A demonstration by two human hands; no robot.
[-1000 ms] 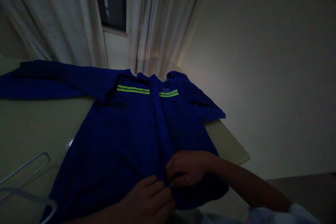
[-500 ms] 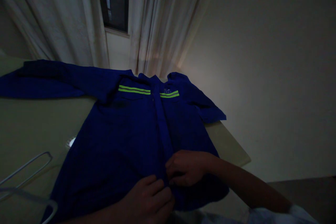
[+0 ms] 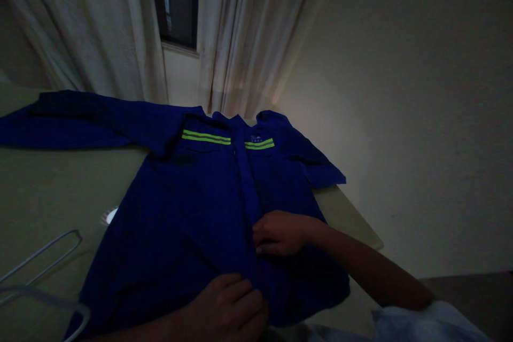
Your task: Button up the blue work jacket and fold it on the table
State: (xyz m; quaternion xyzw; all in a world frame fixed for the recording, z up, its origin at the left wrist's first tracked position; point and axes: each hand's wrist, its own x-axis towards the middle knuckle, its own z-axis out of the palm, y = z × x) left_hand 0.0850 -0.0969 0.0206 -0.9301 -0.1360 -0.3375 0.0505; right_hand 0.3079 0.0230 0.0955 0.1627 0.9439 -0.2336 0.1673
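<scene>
A dark blue work jacket (image 3: 180, 214) lies spread face up, its collar at the far side and its hem toward me. Yellow-green reflective strips cross both sides of the chest, beside the front placket. My right hand (image 3: 282, 232) is closed with thumb and fingers pinched on the placket's edge, partway up the front. Lower down, near the hem, my left hand (image 3: 230, 307) is curled closed at the jacket's front edge; its fingertips are turned away, and the cloth between them is mostly hidden.
The jacket rests on a pale table (image 3: 358, 219), its corner at the right. White wire hangers (image 3: 44, 256) lie at the left, near a small shiny round spot (image 3: 111, 216). Curtains (image 3: 248, 32) and a dark window stand behind; a bare wall (image 3: 420, 117) rises at the right.
My right hand has slid a little up the placket, away from me. My left hand stays near the hem, almost unmoved. The jacket lies nearly as before.
</scene>
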